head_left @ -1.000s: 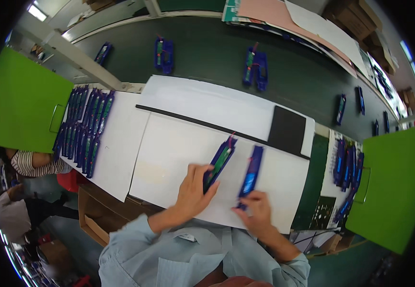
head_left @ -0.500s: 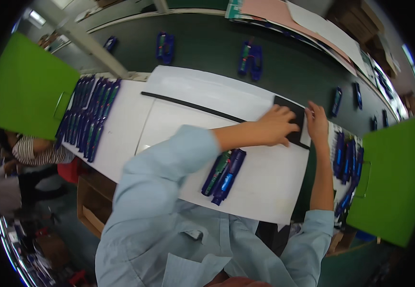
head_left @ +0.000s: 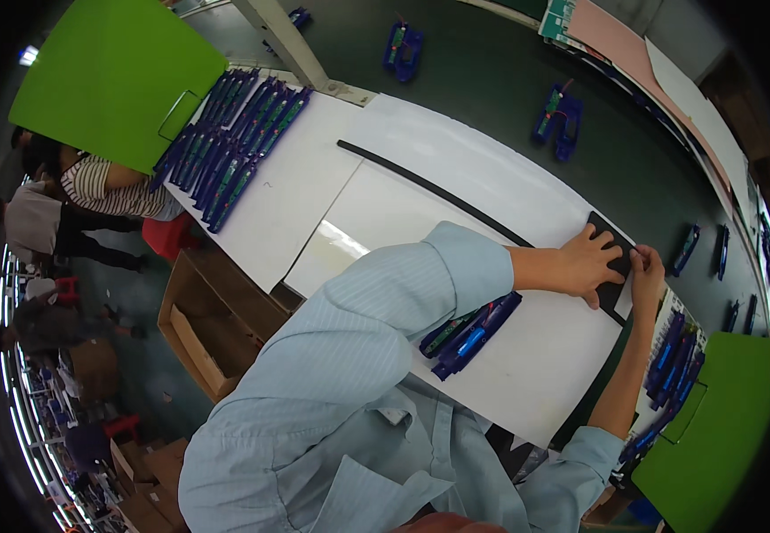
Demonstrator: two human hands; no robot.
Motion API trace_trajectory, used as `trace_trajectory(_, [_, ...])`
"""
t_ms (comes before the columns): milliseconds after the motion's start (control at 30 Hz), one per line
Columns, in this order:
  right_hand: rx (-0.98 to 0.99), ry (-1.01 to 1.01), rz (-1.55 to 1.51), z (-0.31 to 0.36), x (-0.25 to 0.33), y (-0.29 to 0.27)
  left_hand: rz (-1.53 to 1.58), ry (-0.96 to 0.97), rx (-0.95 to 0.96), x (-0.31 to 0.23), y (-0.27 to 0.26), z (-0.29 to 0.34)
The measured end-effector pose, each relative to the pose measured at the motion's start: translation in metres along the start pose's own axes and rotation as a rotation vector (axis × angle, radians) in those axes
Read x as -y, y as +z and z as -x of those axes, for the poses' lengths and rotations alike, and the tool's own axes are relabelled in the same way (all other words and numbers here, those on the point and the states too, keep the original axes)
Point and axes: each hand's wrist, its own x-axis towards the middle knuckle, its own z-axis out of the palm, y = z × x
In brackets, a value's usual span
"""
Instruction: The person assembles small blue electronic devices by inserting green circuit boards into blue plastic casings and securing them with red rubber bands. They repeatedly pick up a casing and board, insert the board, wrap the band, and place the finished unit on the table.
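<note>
A white work surface (head_left: 536,377) is laid across the middle of the frame, its upper part crossed by a black strip (head_left: 429,185). At right of centre, the black pad (head_left: 612,294) is covered by the left hand (head_left: 584,264), with fingers spread. The right hand (head_left: 646,277) is placed at the pad's right edge, fingertips drawn together; whether anything is pinched cannot be told. Two blue casings (head_left: 477,339) are set side by side below centre, partly hidden by the left sleeve (head_left: 385,302). White surface is exposed between the casings and the lower-right edge.
</note>
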Motion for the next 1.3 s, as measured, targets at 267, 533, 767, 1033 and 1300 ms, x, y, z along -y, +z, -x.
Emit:
trace_trajectory(267, [-0.33,-0.07,-0.122,0.046,0.067,-0.002,0.007,0.026,-0.116,0.015,0.006,0.007])
trace_trajectory(533, [0.18,0.335,-0.741,0.22,0.16,0.012,0.14,-0.096,-0.378,-0.047,-0.112,0.188])
trace_trajectory(767, [0.357,0.282,-0.619,0.26,0.217,0.063,0.022,-0.152,-0.286,-0.098,-0.045,0.308])
trace_trajectory(1033, [0.346,0.248,-0.487,0.259,0.224,0.07,-0.003,-0.158,-0.283,-0.097,-0.032,0.313])
trace_trajectory(1300, [0.258,0.249,-0.417,0.264,0.229,0.08,0.007,-0.155,-0.28,-0.095,-0.03,0.314])
